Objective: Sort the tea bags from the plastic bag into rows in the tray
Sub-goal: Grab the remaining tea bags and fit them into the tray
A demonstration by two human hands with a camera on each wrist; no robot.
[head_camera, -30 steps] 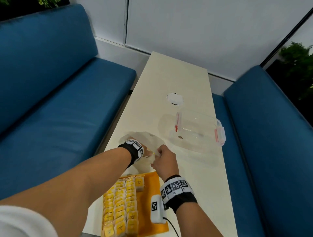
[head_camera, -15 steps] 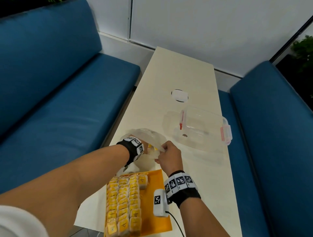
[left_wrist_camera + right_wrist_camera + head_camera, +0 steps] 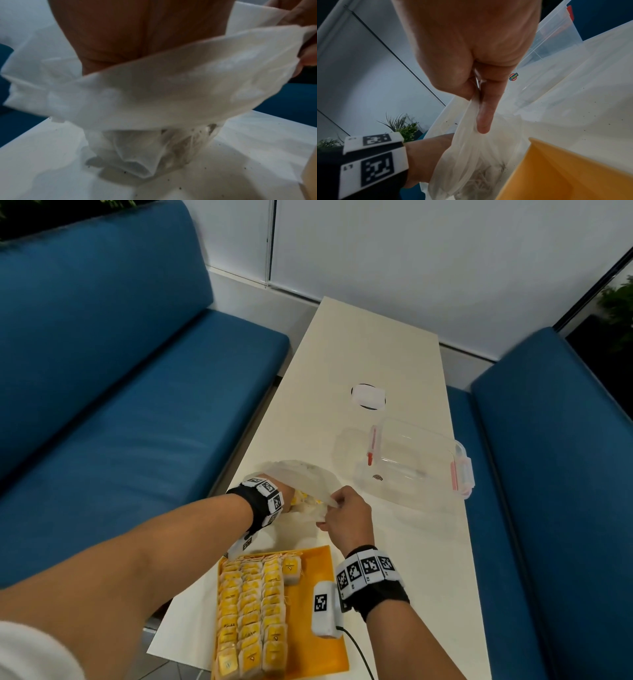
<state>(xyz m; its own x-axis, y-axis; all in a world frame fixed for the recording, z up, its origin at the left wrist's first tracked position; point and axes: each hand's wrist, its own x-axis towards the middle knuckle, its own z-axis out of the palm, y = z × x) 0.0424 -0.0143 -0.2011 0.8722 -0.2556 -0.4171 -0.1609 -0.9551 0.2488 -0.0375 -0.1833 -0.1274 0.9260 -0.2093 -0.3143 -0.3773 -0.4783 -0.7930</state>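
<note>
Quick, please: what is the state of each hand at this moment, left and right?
Left hand: reaches inside the plastic bag; fingers hidden, so it cannot be told.
Right hand: closed, pinching the plastic bag's rim.

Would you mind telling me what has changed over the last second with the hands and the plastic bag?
Little: the right hand has kept pinching the plastic bag by its rim, holding it open, and the left hand stays reaching into it. The tea bags in the tray and the clear container lie unchanged.
</note>
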